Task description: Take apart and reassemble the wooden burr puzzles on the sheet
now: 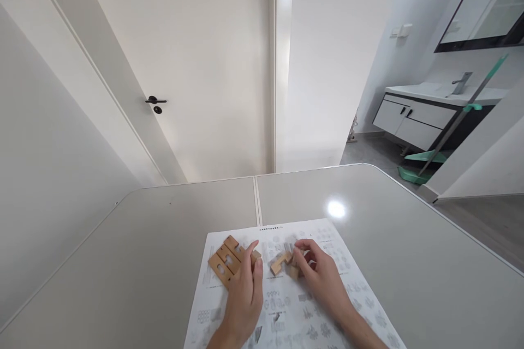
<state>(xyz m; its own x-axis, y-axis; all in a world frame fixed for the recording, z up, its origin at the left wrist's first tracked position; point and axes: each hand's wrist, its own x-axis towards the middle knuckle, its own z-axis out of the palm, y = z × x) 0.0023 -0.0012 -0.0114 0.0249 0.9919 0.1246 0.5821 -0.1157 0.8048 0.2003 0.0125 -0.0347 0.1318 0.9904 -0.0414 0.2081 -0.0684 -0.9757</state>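
Observation:
My left hand (246,292) rests on its side by the flat slotted wooden pieces (226,262), its fingers stretched out and partly covering them. A small wooden block (256,254) shows just beyond its thumb and index finger; whether they touch it I cannot tell. My right hand (317,268) is closed, thumb and fingers curled together at a cluster of small wooden blocks (293,271). The fingertips hide part of the piece they pinch. Between the hands lies a notched wooden piece (280,263). Under everything is a printed sheet (286,302) with small diagrams.
The grey table (135,262) has a seam (257,202) running away from me. Beyond its far edge stands a white door (213,82) with a black handle (155,101). At right are a washbasin cabinet (417,114) and a green dustpan (413,174).

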